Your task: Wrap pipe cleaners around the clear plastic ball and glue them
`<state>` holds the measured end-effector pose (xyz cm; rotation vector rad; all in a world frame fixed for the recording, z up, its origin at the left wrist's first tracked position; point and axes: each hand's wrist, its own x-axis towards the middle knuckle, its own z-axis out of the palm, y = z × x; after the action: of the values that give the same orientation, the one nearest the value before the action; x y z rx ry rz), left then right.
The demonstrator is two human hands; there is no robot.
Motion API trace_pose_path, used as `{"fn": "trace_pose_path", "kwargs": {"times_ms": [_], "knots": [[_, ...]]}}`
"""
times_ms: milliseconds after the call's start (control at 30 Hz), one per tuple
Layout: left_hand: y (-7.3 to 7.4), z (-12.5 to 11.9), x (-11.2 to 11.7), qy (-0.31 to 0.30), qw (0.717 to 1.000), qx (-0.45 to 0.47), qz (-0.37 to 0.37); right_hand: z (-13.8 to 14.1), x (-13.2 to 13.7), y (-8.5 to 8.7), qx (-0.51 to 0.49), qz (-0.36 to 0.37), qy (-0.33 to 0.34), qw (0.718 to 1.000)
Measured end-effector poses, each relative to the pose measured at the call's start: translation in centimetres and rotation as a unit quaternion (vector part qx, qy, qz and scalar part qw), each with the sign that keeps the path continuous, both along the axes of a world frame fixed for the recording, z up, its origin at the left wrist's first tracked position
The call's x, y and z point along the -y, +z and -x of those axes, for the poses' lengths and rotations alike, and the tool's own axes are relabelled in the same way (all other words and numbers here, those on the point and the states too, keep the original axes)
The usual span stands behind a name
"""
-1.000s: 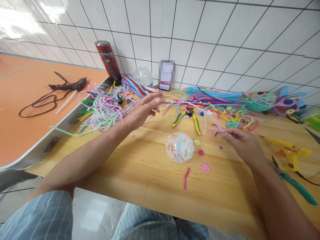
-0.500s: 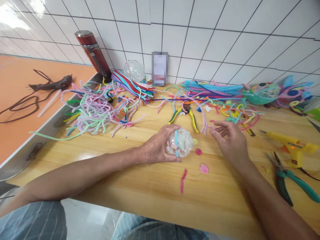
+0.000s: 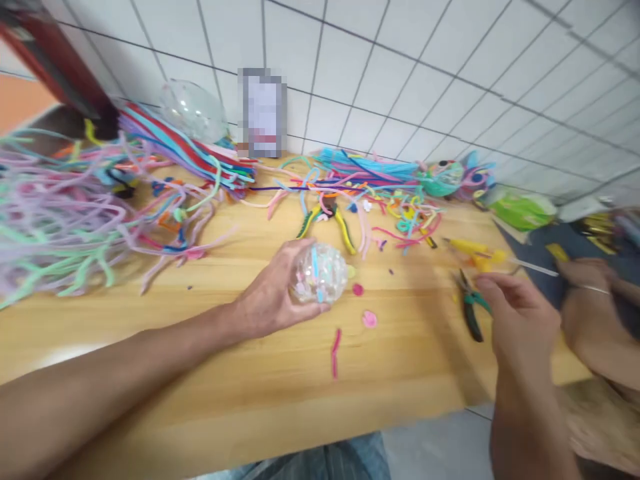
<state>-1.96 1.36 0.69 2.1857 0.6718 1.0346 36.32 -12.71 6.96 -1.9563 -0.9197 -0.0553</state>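
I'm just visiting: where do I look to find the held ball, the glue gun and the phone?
Held ball (image 3: 328,273), head view: its clear front.
Glue gun (image 3: 469,247), head view: its yellow body.
Phone (image 3: 263,113), head view: its screen.

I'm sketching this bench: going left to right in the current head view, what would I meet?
Red flask, rear clear ball, phone, blue-striped clear ball held in the left hand, pink disc, teal ball figure, right hand, another person's arm.
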Motion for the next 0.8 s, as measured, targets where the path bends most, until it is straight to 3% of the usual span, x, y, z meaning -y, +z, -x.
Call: {"fn": "trace_pose_path", "kwargs": {"times_ms": [67, 167, 333, 467, 567, 800], "knots": [[-0.2, -0.1, 0.1, -0.013, 1.0, -0.001, 0.002, -2.6, 2.1, -0.9, 0.04, -0.008, -0.096, 0.995], [-0.2, -0.2, 0.1, -0.017, 0.999, 0.008, -0.036, -5.9, 3.4, -1.8, 0.067, 0.042, -0.14, 0.987], [0.4, 0.0, 0.0, 0.01, 0.998, -0.018, -0.057, -7.8, 2.3, -2.7, 0.071, 0.153, -0.079, 0.982], [0.4, 0.1, 0.0, 0.009, 0.998, -0.019, -0.061, -8.1, 1.2, -2.7, 0.078, 0.16, -0.094, 0.98], [0.2, 0.0, -0.1, 0.003, 0.998, -0.015, -0.055, -8.9, -0.2, -1.7, 0.044, 0.163, -0.103, 0.98], [-0.3, -0.7, -0.2, -0.026, 0.998, 0.02, -0.052, -8.9, -5.1, 1.2, -0.035, 0.239, -0.013, 0.97]]}}
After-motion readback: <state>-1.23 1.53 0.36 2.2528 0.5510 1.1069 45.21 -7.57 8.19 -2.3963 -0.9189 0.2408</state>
